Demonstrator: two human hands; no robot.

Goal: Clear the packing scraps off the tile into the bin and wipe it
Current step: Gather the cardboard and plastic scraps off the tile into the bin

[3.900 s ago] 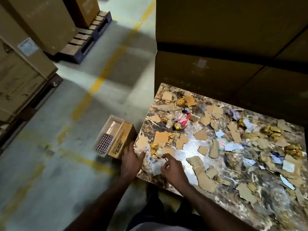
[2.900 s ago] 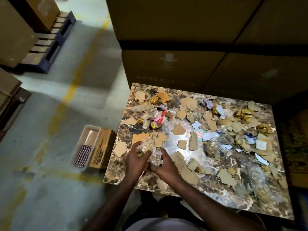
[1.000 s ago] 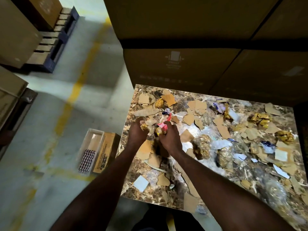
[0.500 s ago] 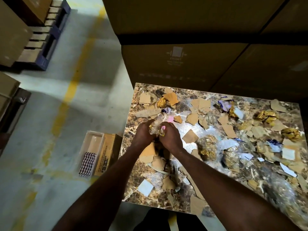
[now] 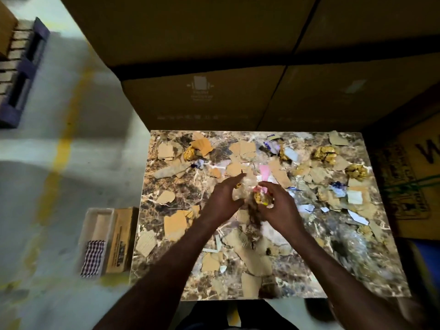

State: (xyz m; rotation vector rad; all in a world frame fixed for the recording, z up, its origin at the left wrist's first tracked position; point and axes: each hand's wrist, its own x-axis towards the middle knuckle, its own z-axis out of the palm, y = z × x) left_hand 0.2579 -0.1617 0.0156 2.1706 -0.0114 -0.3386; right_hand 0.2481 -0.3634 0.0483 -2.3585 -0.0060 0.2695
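Marble-patterned and brown, the tile [image 5: 171,186] is lying flat in the middle of the head view, its surface shining under the light and carrying torn scraps across nearly its whole face. Going left to right: a bare concrete floor [image 5: 47,186] with a yellow painted line [image 5: 63,148] is stretching away beside the tile, leaving wide room on that side. A blue pallet [image 5: 16,79] is sitting far off at the upper left. Just beside the tile's left edge, an open tray-like bin [image 5: 95,225] is resting on the floor with a checked cloth [image 5: 93,257] lying in it and a cardboard box [image 5: 121,236] touching its right wall.

On the tile, tan cardboard pieces [image 5: 175,225] are lying near the left edge, well apart from each other. The left hand [image 5: 221,196] is hovering over the centre with fingers spread and relaxed. The right hand [image 5: 278,206] is curling round a bundle of crinkled wrappers [image 5: 260,198], yellow and pink, though motion blur is making the grip's exact shape hard to read. A pink slip [image 5: 264,171] is lying just beyond the hands. Gold foil balls [image 5: 325,153] and white paper bits [image 5: 354,196] are crowding the right half.

Large cartons [image 5: 202,96] are standing tight against the far edge, and dark boxes are closing in the right side.
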